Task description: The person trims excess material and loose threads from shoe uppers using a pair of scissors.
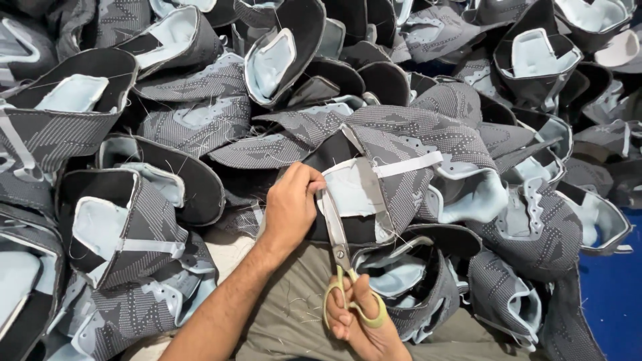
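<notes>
— Nearest: right hand [361, 321], fingers through the yellow loops of the scissors [341, 257], blades running up and slightly left.
— And the left hand [289, 208]?
— Pinching the grey shoe upper [391, 177] at its pale lining edge, mid-pile.
— Handling?
— Probably light, floppy; best held near the cut. Long axis lying left to right.

Light: even, fairly bright, from above; no harsh glare
Shadows: deep black in gaps between the shoe uppers [200, 120]; soft elsewhere
Focus: centre sharp; scissors [341, 257] crisp
Edges: slight softening, mild wide-angle bend at corners
Colour: blue floor [612, 294] saturated
</notes>
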